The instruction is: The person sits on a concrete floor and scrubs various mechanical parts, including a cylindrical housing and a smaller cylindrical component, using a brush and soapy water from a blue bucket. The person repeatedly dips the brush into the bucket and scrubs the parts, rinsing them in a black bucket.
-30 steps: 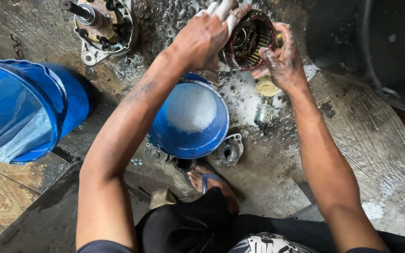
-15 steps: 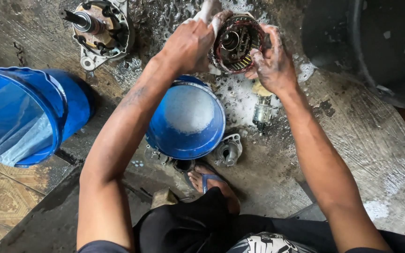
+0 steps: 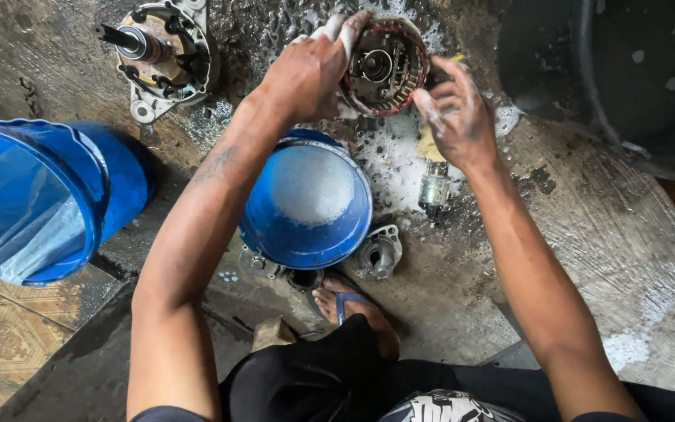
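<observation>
Soft, even daylight — faint shadows under the blue bowl [image 3: 306, 205]; wet glints above it, edges slightly bowed.

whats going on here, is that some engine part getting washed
A person crouches over a wet, soapy concrete floor. The left hand grips a round stator housing with copper windings, tilted on edge. The right hand is open beside it, foam on the fingers. A blue bowl of suds sits just below, with a rotor assembly, a blue bucket and small metal parts around.
</observation>
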